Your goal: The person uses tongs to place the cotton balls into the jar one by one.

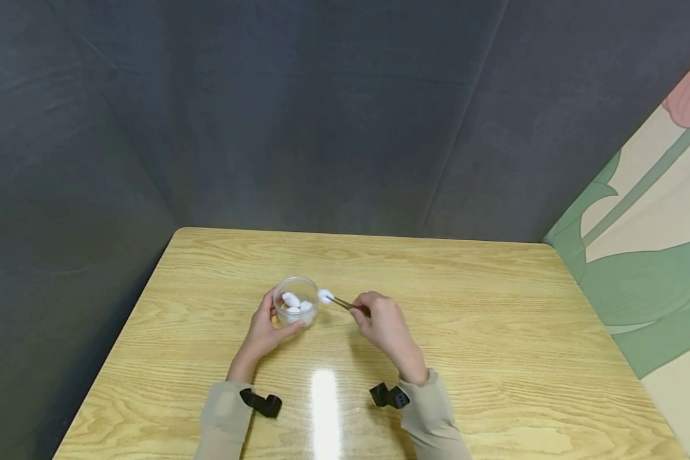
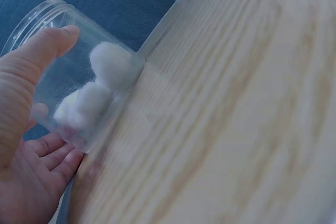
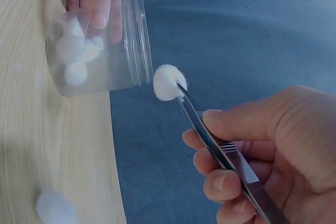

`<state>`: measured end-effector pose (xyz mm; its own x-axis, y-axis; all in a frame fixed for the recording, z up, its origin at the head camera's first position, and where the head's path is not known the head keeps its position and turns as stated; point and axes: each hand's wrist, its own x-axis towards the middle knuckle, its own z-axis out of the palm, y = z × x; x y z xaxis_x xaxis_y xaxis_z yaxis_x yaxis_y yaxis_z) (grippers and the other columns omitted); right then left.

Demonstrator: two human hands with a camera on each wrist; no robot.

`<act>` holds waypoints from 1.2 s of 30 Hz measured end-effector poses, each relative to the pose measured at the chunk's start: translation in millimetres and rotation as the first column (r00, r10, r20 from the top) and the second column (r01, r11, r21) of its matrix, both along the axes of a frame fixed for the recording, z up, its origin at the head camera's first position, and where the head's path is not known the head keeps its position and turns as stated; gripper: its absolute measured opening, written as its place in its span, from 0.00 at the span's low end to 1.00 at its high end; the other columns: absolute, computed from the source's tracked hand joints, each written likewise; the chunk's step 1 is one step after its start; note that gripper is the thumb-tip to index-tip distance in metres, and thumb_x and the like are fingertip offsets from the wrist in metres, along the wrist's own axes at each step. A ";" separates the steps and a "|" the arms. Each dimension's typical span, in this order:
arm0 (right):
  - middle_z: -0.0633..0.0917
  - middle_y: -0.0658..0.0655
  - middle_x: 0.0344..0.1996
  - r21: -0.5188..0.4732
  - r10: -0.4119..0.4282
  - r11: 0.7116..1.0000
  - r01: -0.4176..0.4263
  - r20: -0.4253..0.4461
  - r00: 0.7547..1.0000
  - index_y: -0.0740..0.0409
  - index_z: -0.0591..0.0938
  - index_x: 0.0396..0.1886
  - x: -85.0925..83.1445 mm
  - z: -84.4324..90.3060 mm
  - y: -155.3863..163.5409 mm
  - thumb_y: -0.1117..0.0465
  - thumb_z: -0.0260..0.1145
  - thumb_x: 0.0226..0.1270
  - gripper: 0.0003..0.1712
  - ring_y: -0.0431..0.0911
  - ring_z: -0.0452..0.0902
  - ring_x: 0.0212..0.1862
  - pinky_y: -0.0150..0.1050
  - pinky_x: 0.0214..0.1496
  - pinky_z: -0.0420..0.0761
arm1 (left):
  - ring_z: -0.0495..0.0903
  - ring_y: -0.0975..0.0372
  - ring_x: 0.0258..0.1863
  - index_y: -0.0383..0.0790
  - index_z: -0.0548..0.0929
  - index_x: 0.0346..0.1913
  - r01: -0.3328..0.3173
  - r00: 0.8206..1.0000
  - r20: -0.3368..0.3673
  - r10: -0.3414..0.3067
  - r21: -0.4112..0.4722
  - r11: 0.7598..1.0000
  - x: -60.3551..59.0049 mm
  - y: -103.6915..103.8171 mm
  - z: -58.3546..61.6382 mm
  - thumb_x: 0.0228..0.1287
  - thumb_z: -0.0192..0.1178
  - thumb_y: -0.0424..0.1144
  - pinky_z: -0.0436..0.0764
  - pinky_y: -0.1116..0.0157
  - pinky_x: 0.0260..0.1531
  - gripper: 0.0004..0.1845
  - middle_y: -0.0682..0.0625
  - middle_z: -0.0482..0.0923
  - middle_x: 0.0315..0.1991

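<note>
A clear jar (image 1: 296, 300) holding cotton balls is gripped on the worktop (image 1: 494, 358) by the left hand (image 1: 264, 332). Tweezers (image 3: 226, 156) are pinched in the right hand (image 1: 386, 324), with a cotton ball (image 3: 168, 82) clamped just beside the jar's rim. Judged from this, the ball is mid-transfer; carrying it over the mouth would be called for next.

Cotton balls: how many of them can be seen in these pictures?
5. Three cotton balls lie in the jar that the left hand holds, one is pinched in the tweezers held by the right hand, one lies on the table. The jar may hide more.
</note>
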<state>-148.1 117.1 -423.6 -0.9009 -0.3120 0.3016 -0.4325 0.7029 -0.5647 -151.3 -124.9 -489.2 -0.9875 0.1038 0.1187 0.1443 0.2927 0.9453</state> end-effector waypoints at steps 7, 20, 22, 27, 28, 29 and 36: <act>0.80 0.51 0.22 0.004 0.004 1.000 -0.004 -0.008 1.000 0.60 0.82 0.24 -0.8 -0.8 -4.7 0.69 0.69 0.56 0.04 0.38 0.70 0.22 0.30 0.23 0.72 | 0.67 0.44 0.58 0.27 0.58 0.67 0.000 1.000 -0.007 0.000 -0.002 1.000 -0.1 0.1 -0.5 0.48 0.71 0.28 0.66 0.49 0.57 0.44 0.32 0.67 0.61; 0.81 0.51 0.23 0.007 0.036 0.999 -0.036 -0.028 0.999 0.59 0.82 0.25 -4.3 1.7 -17.7 0.68 0.69 0.57 0.04 0.40 0.73 0.23 0.30 0.24 0.73 | 0.67 0.44 0.59 0.28 0.57 0.68 0.000 1.000 0.005 0.000 0.000 1.000 -0.4 -0.7 -1.6 0.49 0.71 0.29 0.66 0.48 0.57 0.45 0.32 0.66 0.61; 0.81 0.52 0.23 0.007 0.044 0.999 -0.044 -0.033 0.998 0.59 0.82 0.25 -5.5 2.7 -20.3 0.68 0.68 0.57 0.04 0.40 0.73 0.23 0.31 0.24 0.72 | 0.67 0.44 0.59 0.29 0.57 0.68 0.001 1.000 0.008 -0.001 -0.003 1.000 -0.4 -0.7 -1.2 0.49 0.71 0.30 0.65 0.48 0.57 0.45 0.33 0.66 0.62; 0.81 0.52 0.23 0.004 0.052 0.999 -0.052 -0.017 0.999 0.60 0.82 0.24 -8.0 3.5 -26.6 0.68 0.69 0.57 0.04 0.40 0.73 0.23 0.30 0.24 0.71 | 0.67 0.43 0.58 0.29 0.57 0.68 0.003 1.000 0.013 -0.003 -0.004 1.000 -0.4 -0.2 0.1 0.49 0.71 0.30 0.65 0.48 0.58 0.45 0.32 0.65 0.62; 0.81 0.52 0.23 0.002 0.053 0.999 -0.053 -0.009 0.999 0.60 0.82 0.24 -8.3 3.5 -27.6 0.69 0.69 0.57 0.04 0.40 0.73 0.23 0.30 0.24 0.71 | 0.67 0.43 0.58 0.29 0.57 0.68 0.003 1.000 0.014 -0.003 -0.002 1.000 -0.3 0.0 0.4 0.49 0.71 0.30 0.65 0.47 0.58 0.45 0.32 0.65 0.62; 0.82 0.53 0.23 0.001 0.053 0.999 -0.053 -0.002 0.999 0.60 0.82 0.25 -8.8 3.1 -28.6 0.69 0.68 0.57 0.04 0.41 0.73 0.23 0.30 0.24 0.72 | 0.67 0.42 0.58 0.29 0.57 0.68 0.002 1.000 0.017 -0.002 -0.001 1.000 -0.2 0.1 0.8 0.49 0.71 0.30 0.65 0.47 0.58 0.45 0.32 0.65 0.62; 0.81 0.53 0.23 0.008 0.065 0.998 -0.065 0.020 0.998 0.60 0.82 0.25 -11.5 -1.3 -34.2 0.68 0.68 0.57 0.04 0.41 0.74 0.24 0.30 0.25 0.73 | 0.67 0.41 0.57 0.29 0.57 0.68 0.007 1.000 0.028 -0.007 0.009 1.000 0.4 0.3 2.2 0.49 0.71 0.29 0.64 0.46 0.58 0.45 0.31 0.65 0.61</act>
